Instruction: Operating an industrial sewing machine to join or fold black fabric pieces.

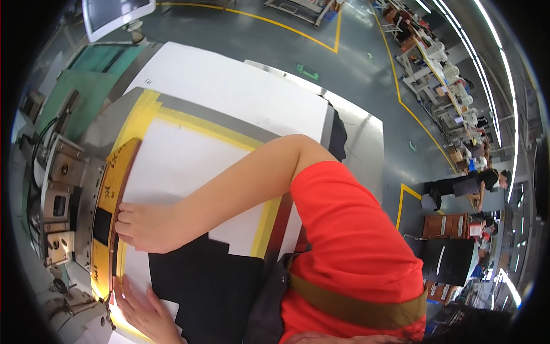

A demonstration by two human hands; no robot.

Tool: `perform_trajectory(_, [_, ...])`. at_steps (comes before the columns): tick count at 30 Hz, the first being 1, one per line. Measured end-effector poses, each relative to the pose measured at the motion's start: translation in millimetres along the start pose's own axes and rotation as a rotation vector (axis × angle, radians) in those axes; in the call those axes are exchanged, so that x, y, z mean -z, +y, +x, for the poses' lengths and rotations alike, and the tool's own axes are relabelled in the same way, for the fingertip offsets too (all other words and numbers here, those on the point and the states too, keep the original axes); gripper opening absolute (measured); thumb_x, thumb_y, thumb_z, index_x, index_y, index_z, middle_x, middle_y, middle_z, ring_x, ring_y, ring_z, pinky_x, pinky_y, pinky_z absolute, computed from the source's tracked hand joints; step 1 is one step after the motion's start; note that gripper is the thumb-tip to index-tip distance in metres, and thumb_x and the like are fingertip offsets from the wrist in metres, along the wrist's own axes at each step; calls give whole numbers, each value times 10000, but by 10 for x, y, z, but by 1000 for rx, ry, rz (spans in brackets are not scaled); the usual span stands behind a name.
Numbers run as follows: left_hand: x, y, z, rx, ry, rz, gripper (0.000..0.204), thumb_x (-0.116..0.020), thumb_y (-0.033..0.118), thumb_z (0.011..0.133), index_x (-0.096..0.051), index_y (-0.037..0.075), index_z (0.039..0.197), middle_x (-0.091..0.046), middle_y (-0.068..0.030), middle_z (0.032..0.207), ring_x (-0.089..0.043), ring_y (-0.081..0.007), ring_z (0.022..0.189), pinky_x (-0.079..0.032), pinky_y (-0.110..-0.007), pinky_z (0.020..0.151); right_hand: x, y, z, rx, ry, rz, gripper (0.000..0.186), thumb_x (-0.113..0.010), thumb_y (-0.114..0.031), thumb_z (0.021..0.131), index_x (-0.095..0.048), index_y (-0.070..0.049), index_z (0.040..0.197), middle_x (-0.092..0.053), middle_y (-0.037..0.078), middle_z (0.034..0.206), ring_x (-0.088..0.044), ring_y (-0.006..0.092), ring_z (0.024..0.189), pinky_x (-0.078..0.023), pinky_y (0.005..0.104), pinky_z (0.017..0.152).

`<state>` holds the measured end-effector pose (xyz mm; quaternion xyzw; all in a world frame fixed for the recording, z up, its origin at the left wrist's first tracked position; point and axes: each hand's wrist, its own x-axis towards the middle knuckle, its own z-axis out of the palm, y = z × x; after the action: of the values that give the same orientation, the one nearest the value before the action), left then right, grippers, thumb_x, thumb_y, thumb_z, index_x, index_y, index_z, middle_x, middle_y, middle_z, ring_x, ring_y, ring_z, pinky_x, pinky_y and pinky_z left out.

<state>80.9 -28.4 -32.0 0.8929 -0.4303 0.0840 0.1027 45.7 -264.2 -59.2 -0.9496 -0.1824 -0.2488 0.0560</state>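
Observation:
A long yellow bar with dark handwritten marks and a reddish-brown edge runs along the left side of the white work surface. My right hand reaches across to its inner edge. The fingers are curled and pressed together there; what lies under them is hidden. My left hand is lower down, fingers stretched out and apart, fingertips close to the bar's lower end. Beside both hands a black fabric piece lies flat, partly beneath my right forearm. A white piece shows next to my left hand.
Yellow tape borders the white surface. Machine housing with control boxes stands at the left, below a screen. A white table lies beyond. Farther right are brown cabinets and a person.

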Motion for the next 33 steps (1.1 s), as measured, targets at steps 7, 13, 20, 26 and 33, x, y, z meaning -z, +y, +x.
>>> perform_trajectory(7, [-110, 72, -55, 60, -21, -36, 545, -619, 247, 872, -492, 19, 1351, -431, -175, 1441, -429, -384, 1296, -349, -473, 1047, 10, -37, -241, -101, -124, 84, 501, -605, -319, 883, -553, 35, 1234, -544, 171, 1257, -473, 302, 1251, -291, 497, 1097])
perform_trajectory(13, [-58, 100, -70, 42, 23, -68, 571, -700, 204, 779, -521, 22, 1290, -454, -174, 1399, -428, -403, 1298, -362, -488, 1035, 186, -85, -239, -124, -175, 88, 521, -618, -328, 887, -539, 17, 1269, -438, 210, 1417, -404, 329, 1337, -276, 514, 1103])
perform_trajectory(20, [-13, 131, -94, 89, 0, -73, 643, -750, 251, 729, -526, 50, 1297, -452, -176, 1402, -459, -398, 1268, -397, -479, 978, 200, -66, -221, -103, -209, 94, 556, -626, -318, 889, -506, 53, 1285, -440, 244, 1407, -426, 363, 1319, -288, 485, 1113])
perform_trajectory(26, [-40, 122, -83, 51, 31, 3, 623, -740, 358, 757, -571, 38, 1265, -486, -177, 1378, -469, -361, 1288, -431, -440, 941, 215, -44, -221, -114, -218, 95, 559, -624, -320, 888, -508, 64, 1276, -476, 240, 1348, -460, 361, 1285, -306, 466, 1106])
perform_trajectory(33, [-40, 118, -76, 32, 38, 14, 626, -731, 360, 768, -568, 31, 1275, -495, -198, 1371, -495, -374, 1277, -455, -432, 920, 256, -67, -202, -95, -222, 25, 549, -629, -313, 882, -515, 66, 1263, -496, 226, 1304, -482, 352, 1254, -320, 465, 1087])
